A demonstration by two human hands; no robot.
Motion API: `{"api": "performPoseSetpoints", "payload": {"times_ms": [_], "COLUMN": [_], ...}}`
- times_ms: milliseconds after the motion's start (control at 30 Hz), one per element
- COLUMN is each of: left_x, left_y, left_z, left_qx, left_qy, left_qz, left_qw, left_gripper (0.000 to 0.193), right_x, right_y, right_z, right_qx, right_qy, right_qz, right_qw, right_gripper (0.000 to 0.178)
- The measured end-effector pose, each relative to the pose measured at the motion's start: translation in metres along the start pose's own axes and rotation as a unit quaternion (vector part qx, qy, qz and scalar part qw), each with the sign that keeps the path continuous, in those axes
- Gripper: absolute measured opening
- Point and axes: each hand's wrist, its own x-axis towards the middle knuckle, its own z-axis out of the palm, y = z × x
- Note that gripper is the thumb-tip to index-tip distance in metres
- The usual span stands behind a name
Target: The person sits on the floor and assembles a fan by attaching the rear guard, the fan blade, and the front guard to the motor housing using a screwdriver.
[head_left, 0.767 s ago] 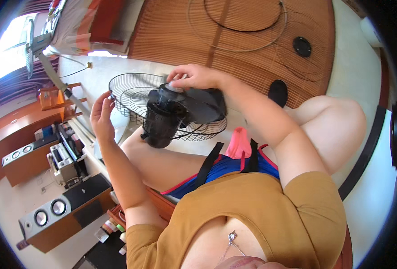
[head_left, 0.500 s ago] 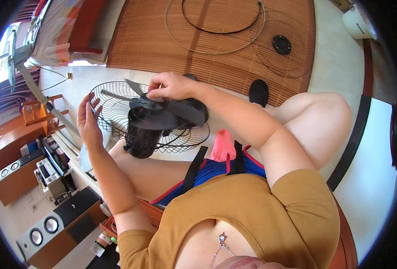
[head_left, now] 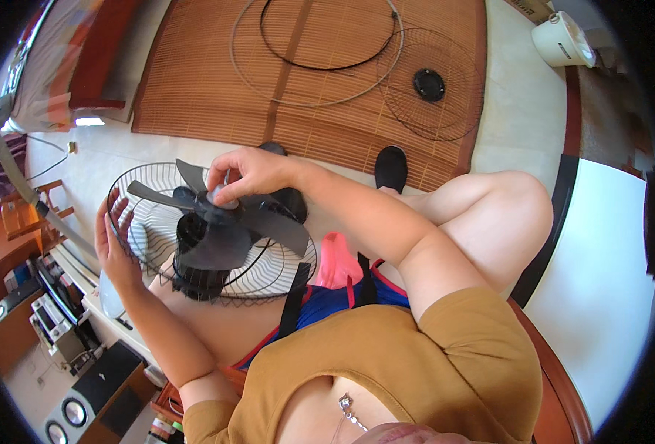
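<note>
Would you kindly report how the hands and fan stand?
Left fingers on wire guard; right fingers at fan hub, partly hiding it; blades uncovered.

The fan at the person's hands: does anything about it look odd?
Its blades are uncovered: one wire guard, gripped by the left hand, is behind them, while a second wire guard lies on the mat with two hoops. No damage stands out.
</note>
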Motion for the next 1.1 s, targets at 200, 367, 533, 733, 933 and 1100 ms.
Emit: {"api": "performPoseSetpoints", "payload": {"times_ms": [200, 367, 533, 733, 933, 1100], "left_x": [-0.001, -0.004, 0.000, 0.003, 0.010, -0.001], "left_y": [0.004, 0.010, 0.011, 0.017, 0.014, 0.006], "left_z": [-0.003, 0.000, 0.004, 0.001, 0.003, -0.002], "left_qx": [0.016, 0.004, 0.005, 0.002, -0.027, -0.040], "left_qy": [-0.009, 0.058, 0.049, 0.104, 0.085, 0.063], "left_qz": [0.027, -0.002, -0.003, -0.017, -0.031, -0.059], "left_qw": [0.999, 0.998, 0.999, 0.994, 0.996, 0.995], "left_gripper": [0.037, 0.034, 0.035, 0.038, 0.041, 0.043], "right_x": [-0.015, -0.110, -0.161, -0.143, -0.117, -0.099], "right_y": [0.058, 0.091, 0.121, 0.076, -0.040, -0.084], "right_z": [-0.086, -0.149, -0.168, -0.191, -0.205, -0.194], "right_qx": [-0.128, -0.461, -0.384, -0.583, -0.496, -0.312], "right_qy": [0.330, 0.476, 0.468, 0.620, 0.758, 0.748], "right_qz": [0.047, 0.454, 0.522, 0.250, -0.002, -0.199], "right_qw": [0.934, 0.596, 0.601, 0.461, 0.424, 0.551], "right_gripper": [0.030, 0.040, 0.038, 0.029, 0.030, 0.039]}}
